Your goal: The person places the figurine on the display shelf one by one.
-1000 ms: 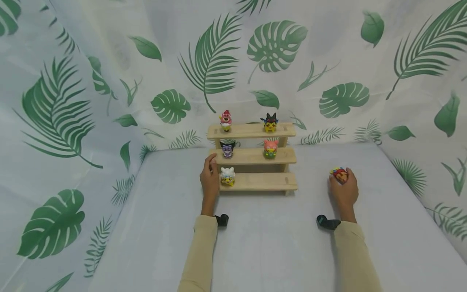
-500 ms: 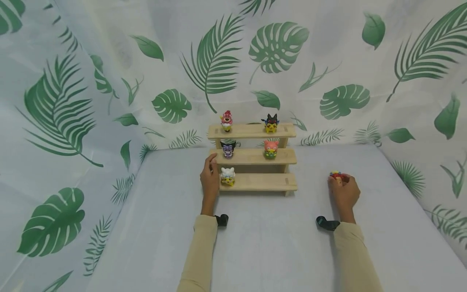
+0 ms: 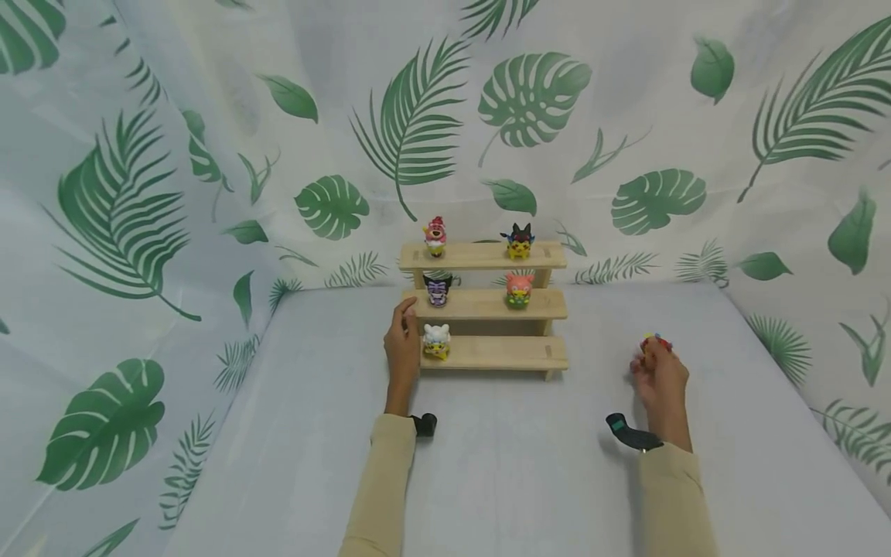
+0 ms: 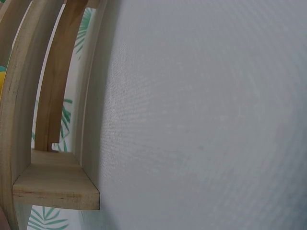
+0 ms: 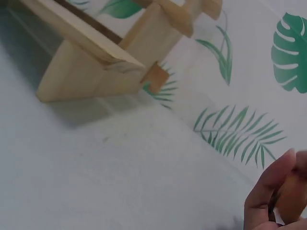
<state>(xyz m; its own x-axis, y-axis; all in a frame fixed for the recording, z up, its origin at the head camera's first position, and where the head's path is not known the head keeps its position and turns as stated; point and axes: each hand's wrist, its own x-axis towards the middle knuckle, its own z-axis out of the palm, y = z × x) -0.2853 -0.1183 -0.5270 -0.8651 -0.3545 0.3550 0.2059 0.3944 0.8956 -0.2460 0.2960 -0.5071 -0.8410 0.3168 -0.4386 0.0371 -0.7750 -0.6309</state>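
My right hand (image 3: 664, 379) holds a small toy figurine (image 3: 657, 343) with red, yellow and blue parts, to the right of the stand. Fingers cover much of it. In the right wrist view, the fingers (image 5: 268, 184) curl round its orange-brown side at the lower right. My left hand (image 3: 401, 340) grips the left end of a three-tier wooden display stand (image 3: 494, 353), by the middle board. Close to that hand, a white-hooded figurine (image 3: 436, 342) stands upright on the lowest board. The left wrist view shows mostly the stand's side (image 4: 57, 189).
On the middle board stand a purple-and-black figurine (image 3: 438, 291) and a pink one (image 3: 519, 291). The top board bears a pink-and-red figurine (image 3: 435, 236) and a black-eared yellow one (image 3: 520, 240). A leaf-print curtain (image 3: 334, 116) rises behind the white table (image 3: 515, 464).
My right hand has turned at the wrist, and the figurine in it has shifted and turned, now more hidden by the fingers. My left hand stays at the stand. The head view tilts slightly.
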